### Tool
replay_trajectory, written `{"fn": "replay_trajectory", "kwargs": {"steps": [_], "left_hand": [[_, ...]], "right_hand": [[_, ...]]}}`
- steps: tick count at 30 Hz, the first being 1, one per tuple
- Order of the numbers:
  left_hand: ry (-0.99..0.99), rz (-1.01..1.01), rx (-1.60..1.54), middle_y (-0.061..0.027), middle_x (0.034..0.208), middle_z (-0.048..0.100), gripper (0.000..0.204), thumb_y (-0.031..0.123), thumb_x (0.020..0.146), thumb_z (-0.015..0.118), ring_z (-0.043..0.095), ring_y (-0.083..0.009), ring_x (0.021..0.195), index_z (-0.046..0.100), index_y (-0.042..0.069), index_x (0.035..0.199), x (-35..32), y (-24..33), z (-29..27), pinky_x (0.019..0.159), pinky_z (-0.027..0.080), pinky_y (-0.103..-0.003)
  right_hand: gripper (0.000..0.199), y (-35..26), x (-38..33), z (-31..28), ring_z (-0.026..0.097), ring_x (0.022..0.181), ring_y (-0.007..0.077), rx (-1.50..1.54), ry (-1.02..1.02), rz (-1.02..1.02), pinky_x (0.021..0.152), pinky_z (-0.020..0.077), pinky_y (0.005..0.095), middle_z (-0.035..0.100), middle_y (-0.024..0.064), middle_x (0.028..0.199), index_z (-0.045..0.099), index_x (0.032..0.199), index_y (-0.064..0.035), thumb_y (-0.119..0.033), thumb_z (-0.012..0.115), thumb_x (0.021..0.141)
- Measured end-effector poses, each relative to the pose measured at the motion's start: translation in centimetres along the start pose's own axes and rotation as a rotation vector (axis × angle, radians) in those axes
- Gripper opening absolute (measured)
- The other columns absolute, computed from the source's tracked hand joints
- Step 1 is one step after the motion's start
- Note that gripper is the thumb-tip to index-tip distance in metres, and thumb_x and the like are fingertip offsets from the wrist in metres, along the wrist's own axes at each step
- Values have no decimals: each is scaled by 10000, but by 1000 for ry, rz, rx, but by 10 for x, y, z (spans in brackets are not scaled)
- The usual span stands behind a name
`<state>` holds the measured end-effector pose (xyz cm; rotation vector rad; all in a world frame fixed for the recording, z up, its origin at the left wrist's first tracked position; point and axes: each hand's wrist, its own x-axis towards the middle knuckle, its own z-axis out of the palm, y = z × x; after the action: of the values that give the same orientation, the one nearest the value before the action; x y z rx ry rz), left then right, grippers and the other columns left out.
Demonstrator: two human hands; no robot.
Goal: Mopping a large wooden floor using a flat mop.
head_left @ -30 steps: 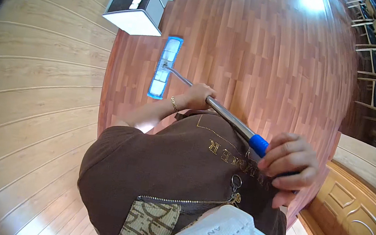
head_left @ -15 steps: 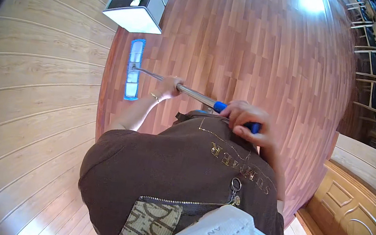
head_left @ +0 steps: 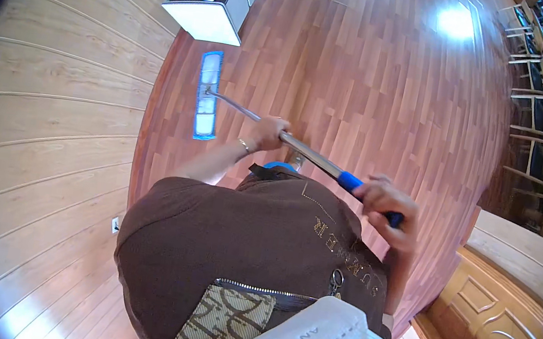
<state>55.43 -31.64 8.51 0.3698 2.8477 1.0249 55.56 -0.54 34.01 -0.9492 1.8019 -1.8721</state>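
A flat mop (head_left: 314, 161) with a metal pole stretches across in front of me. Its long rectangular head (head_left: 208, 96), edged in blue with pale panels, lies on the wood floor near the left wall. My left hand (head_left: 269, 133), with a gold bracelet at the wrist, is closed around the middle of the pole. Farther up, my right hand (head_left: 388, 209) grips the blue handle, whose dark end pokes out beneath the fingers.
A white cabinet (head_left: 205, 20) with a dark top stands against the pale panelled wall (head_left: 71, 74), just beyond the mop head. Wooden chairs (head_left: 532, 115) line the right side. A carved wooden door or panel (head_left: 492, 315) is at lower right.
The mop head has shifted slightly right and away from the wall. Both hands have moved right with the pole, the right one also nearer to me.
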Motion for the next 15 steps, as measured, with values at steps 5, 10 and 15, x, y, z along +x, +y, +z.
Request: {"fn": "replay_trajectory", "kwargs": {"steps": [5, 10, 15], "left_hand": [[-130, 231, -95, -125, 733, 634, 130, 240, 693, 638, 624, -348, 754, 608, 114, 692, 18, 65, 31, 650, 479, -481], [-65, 437, -127, -107, 660, 590, 104, 196, 673, 632, 596, -341, 659, 549, 140, 644, 22, 124, 54, 558, 450, -466], [-124, 528, -310, -91, 597, 557, 127, 194, 697, 648, 581, -320, 676, 549, 147, 634, 33, 155, 70, 611, 431, -452]], "right_hand": [[170, -63, -56, 3, 649, 747, 276, -183, 157, -49, 935, 361, 527, 610, 74, 639, 555, 706, -70, -202, 635, 775], [198, -106, -96, 30, 678, 676, 274, -362, 188, -241, 716, 463, 445, 616, 63, 581, 577, 661, -65, -208, 675, 756], [172, -118, -111, 64, 670, 729, 253, -554, 41, -296, 708, 473, 415, 620, 41, 651, 602, 725, -75, -157, 750, 694]]}}
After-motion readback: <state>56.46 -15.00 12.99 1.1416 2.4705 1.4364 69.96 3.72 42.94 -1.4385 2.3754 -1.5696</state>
